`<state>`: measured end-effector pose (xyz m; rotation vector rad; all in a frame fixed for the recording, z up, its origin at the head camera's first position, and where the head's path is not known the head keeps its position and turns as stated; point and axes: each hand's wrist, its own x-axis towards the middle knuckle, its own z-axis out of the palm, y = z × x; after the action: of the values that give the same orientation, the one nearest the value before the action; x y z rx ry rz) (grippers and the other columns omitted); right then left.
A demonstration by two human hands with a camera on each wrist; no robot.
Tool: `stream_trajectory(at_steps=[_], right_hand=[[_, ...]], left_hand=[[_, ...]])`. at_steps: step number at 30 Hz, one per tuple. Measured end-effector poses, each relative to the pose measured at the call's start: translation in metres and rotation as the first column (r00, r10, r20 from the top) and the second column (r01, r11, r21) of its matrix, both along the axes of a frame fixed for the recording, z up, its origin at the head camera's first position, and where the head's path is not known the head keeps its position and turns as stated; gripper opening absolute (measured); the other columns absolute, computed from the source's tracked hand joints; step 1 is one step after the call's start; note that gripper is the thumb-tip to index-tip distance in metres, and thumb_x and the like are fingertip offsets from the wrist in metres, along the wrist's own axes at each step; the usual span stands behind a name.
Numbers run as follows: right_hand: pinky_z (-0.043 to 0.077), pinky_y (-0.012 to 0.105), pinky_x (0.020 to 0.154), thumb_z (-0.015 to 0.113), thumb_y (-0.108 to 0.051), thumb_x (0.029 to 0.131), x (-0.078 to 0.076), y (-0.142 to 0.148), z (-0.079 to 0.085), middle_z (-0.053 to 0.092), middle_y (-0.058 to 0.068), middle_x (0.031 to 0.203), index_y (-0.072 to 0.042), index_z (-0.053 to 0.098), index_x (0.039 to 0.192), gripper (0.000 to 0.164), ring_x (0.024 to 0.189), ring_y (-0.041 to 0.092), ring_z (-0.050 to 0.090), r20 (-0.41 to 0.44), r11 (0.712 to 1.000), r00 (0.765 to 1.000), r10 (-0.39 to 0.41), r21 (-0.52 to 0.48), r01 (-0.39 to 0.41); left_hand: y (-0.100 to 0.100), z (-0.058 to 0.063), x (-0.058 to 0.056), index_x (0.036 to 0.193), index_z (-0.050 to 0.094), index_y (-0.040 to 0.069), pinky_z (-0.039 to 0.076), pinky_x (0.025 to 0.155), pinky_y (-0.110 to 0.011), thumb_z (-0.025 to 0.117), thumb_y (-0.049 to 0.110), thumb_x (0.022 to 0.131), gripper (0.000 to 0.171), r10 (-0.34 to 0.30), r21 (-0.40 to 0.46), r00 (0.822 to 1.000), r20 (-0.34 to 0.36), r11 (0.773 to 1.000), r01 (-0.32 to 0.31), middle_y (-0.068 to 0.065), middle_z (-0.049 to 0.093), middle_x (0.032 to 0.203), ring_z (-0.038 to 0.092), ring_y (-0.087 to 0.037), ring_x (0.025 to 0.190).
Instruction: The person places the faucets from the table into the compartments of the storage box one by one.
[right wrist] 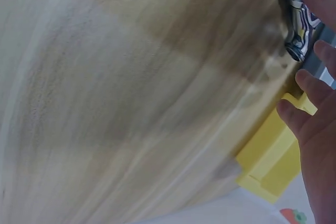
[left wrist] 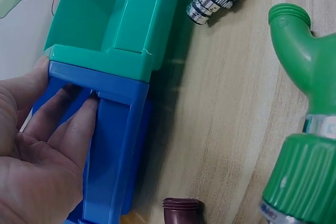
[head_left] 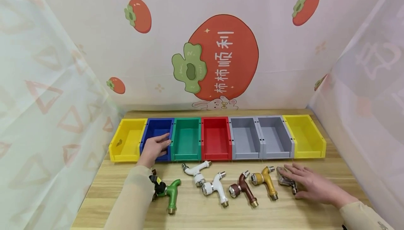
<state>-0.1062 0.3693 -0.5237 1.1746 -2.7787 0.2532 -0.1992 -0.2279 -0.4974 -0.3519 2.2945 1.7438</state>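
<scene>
My left hand (head_left: 155, 148) reaches into the blue bin (left wrist: 113, 145), fingers extended and touching its side beside the green bin (left wrist: 105, 56); nothing shows in its grasp. A green faucet (head_left: 172, 195) lies near that wrist, and a dark brown faucet (left wrist: 181, 211) is mostly hidden by the arm. My right hand (head_left: 312, 183) has its fingers loosely spread over a silver faucet (head_left: 286, 181), partly covering it. Whether they touch it, I cannot tell. In the right wrist view, the silver faucet (right wrist: 300, 30) appears beside the fingers.
Two white faucets (head_left: 217, 188), a reddish-brown faucet (head_left: 244, 189) and an ochre faucet (head_left: 267, 182) lie before the bin row. The row also holds yellow bins (head_left: 304, 154) at both ends, a red bin (head_left: 216, 156) and two grey bins (head_left: 247, 155). Fabric walls (head_left: 164, 12) enclose the table.
</scene>
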Motion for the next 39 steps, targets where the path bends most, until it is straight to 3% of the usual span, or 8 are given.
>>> stream_trajectory(at_steps=[5, 12, 16, 20, 24, 28, 31, 39], right_hand=[[0.047, 0.06, 0.099, 0.088, -0.041, 0.07, 0.002, 0.001, -0.003, 0.058, 0.018, 0.144, -0.02, 0.055, 0.149, 0.088, 0.122, 0.046, 0.059, 0.031, 1.0, 1.0, -0.002, 0.002, 0.002], [0.046, 0.047, 0.105, 0.088, -0.039, 0.071, 0.004, -0.001, -0.003, 0.061, 0.015, 0.141, -0.022, 0.058, 0.147, 0.084, 0.12, 0.042, 0.062, 0.029, 1.0, 1.0, 0.001, 0.025, -0.001], [0.051, 0.06, 0.093, 0.088, -0.033, 0.069, 0.003, 0.0, -0.002, 0.06, 0.018, 0.141, -0.019, 0.057, 0.148, 0.086, 0.119, 0.045, 0.062, 0.047, 0.999, 0.999, 0.019, 0.032, -0.02], [0.022, 0.032, 0.124, 0.089, -0.026, 0.066, 0.002, 0.001, -0.002, 0.059, 0.019, 0.142, -0.019, 0.054, 0.15, 0.091, 0.121, 0.047, 0.059, 0.045, 0.999, 0.998, 0.034, 0.033, -0.035], [-0.009, 0.014, 0.118, 0.09, -0.021, 0.063, -0.002, 0.002, -0.003, 0.059, 0.02, 0.141, -0.019, 0.053, 0.151, 0.096, 0.122, 0.049, 0.058, 0.009, 0.997, 0.997, 0.074, 0.031, -0.074], [0.029, 0.034, 0.12, 0.09, -0.021, 0.062, -0.004, 0.001, -0.001, 0.063, 0.018, 0.137, -0.021, 0.055, 0.15, 0.094, 0.119, 0.048, 0.061, -0.001, 0.995, 0.995, 0.095, 0.042, -0.095], [0.053, 0.054, 0.095, 0.09, -0.021, 0.063, -0.005, 0.001, 0.001, 0.067, 0.015, 0.133, -0.022, 0.056, 0.149, 0.093, 0.116, 0.047, 0.062, -0.005, 0.994, 0.995, 0.104, 0.046, -0.103], [0.062, 0.05, 0.075, 0.091, -0.016, 0.061, -0.007, 0.0, 0.0, 0.071, 0.013, 0.126, -0.019, 0.059, 0.146, 0.09, 0.111, 0.047, 0.064, -0.034, 0.992, 0.991, 0.128, 0.011, -0.128]], left_hand=[[0.001, 0.001, 0.001, 0.153, 0.051, 0.021, 0.049, 0.106, -0.052, 0.061, 0.024, 0.105, 0.05, 0.001, -0.002, 1.0, -0.001, 1.0, -0.001, -0.015, 0.05, 0.154, 0.053, -0.036, 0.136], [0.001, 0.001, 0.001, 0.153, 0.05, 0.02, 0.049, 0.106, -0.053, 0.061, 0.023, 0.105, 0.05, -0.001, -0.002, 1.0, 0.001, 1.0, 0.001, -0.015, 0.049, 0.155, 0.052, -0.036, 0.137], [0.001, -0.001, 0.0, 0.153, 0.051, 0.021, 0.049, 0.105, -0.051, 0.061, 0.023, 0.105, 0.049, 0.001, -0.009, 1.0, 0.0, 1.0, -0.001, -0.014, 0.049, 0.155, 0.053, -0.035, 0.137], [0.001, -0.002, -0.001, 0.153, 0.051, 0.022, 0.05, 0.104, -0.05, 0.061, 0.023, 0.105, 0.049, 0.002, -0.015, 1.0, -0.005, 1.0, -0.002, -0.012, 0.049, 0.155, 0.054, -0.033, 0.136], [0.0, -0.002, -0.001, 0.153, 0.051, 0.023, 0.05, 0.104, -0.05, 0.061, 0.024, 0.105, 0.049, 0.003, -0.014, 1.0, -0.006, 1.0, -0.003, -0.012, 0.049, 0.155, 0.054, -0.033, 0.136], [0.0, 0.0, -0.001, 0.153, 0.051, 0.023, 0.049, 0.105, -0.05, 0.061, 0.025, 0.104, 0.05, 0.003, -0.005, 1.0, 0.001, 1.0, -0.003, -0.012, 0.048, 0.156, 0.053, -0.034, 0.137], [0.0, 0.0, 0.0, 0.153, 0.051, 0.023, 0.049, 0.105, -0.051, 0.061, 0.024, 0.105, 0.05, 0.002, 0.003, 1.0, 0.004, 1.0, -0.002, -0.012, 0.047, 0.157, 0.053, -0.034, 0.137], [0.0, -0.003, -0.001, 0.153, 0.051, 0.022, 0.048, 0.105, -0.051, 0.061, 0.024, 0.104, 0.049, 0.004, 0.013, 1.0, 0.003, 1.0, -0.004, -0.014, 0.047, 0.157, 0.052, -0.035, 0.138]])
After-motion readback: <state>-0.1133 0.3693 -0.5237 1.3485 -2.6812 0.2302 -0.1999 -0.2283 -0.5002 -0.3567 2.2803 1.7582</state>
